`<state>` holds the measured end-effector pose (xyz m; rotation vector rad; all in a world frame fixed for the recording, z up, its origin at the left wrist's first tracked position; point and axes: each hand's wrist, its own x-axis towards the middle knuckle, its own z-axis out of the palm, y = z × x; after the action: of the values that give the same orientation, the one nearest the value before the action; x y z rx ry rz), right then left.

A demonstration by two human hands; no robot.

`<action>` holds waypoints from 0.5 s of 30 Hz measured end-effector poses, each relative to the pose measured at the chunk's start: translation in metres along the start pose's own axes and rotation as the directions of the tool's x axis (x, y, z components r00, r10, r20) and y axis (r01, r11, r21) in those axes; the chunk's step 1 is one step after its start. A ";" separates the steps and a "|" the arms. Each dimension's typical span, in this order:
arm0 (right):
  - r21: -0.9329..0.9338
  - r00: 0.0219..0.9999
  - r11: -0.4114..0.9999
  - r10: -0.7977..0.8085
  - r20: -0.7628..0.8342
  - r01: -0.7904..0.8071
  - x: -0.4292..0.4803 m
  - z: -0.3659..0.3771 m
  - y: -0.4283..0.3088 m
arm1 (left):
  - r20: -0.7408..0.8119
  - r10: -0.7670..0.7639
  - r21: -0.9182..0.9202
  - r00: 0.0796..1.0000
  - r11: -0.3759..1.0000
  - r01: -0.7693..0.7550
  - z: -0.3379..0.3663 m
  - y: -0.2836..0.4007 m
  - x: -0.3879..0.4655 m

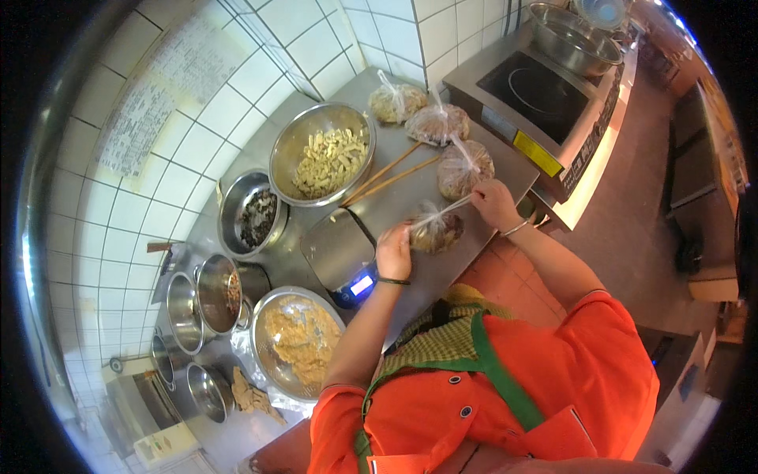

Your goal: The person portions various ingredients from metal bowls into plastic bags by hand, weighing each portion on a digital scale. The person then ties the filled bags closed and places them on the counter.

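Note:
A clear plastic bag of food [437, 232] rests on the steel table near its front edge. My left hand [394, 251] grips one twisted end of the bag's neck, and my right hand [492, 204] grips the other end, so the plastic is stretched between them. Just beyond my right hand sits a knotted bag of food [465, 169]. Behind it stand a second knotted bag [437, 123] and a third [397, 103]. A digital kitchen scale [339, 247] with a lit display lies left of my left hand, its plate bare.
Wooden chopsticks [391, 176] lie beside a steel bowl of pale chopped food [323, 151]. Left are a bowl of dark pieces [253, 214], a steel pot [219, 294] and a perforated bowl of orange-brown mixture [299, 342]. An induction cooker [533, 95] stands at the back right.

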<state>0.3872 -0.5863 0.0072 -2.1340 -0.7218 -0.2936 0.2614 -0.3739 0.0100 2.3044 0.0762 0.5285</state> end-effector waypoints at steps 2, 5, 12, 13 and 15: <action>-0.093 0.990 0.995 0.061 0.131 -0.049 -0.011 -0.006 0.006 | 0.017 -0.044 0.014 0.999 0.999 0.044 -0.003 0.001 -0.004; 0.084 0.991 0.996 0.002 0.132 -0.013 0.011 -0.029 -0.042 | -0.005 -0.132 -0.139 0.991 0.982 0.130 -0.005 0.023 0.016; 0.301 0.891 0.923 -0.333 0.308 0.241 0.040 -0.015 -0.084 | 0.303 -0.029 -0.145 0.953 0.986 0.076 0.008 0.037 0.031; 0.412 0.891 0.910 -0.217 0.399 0.037 0.036 -0.012 -0.079 | 0.286 -0.006 -0.060 0.958 0.998 0.024 0.009 0.034 0.031; 0.493 0.856 0.852 -0.116 0.503 -0.174 0.030 -0.009 -0.075 | 0.281 0.034 -0.145 0.959 0.989 0.007 0.008 0.028 0.033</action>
<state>0.3681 -0.5459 0.0750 -1.6816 -0.9425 0.4845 0.2917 -0.3927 0.0356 2.2148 -0.1139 0.1991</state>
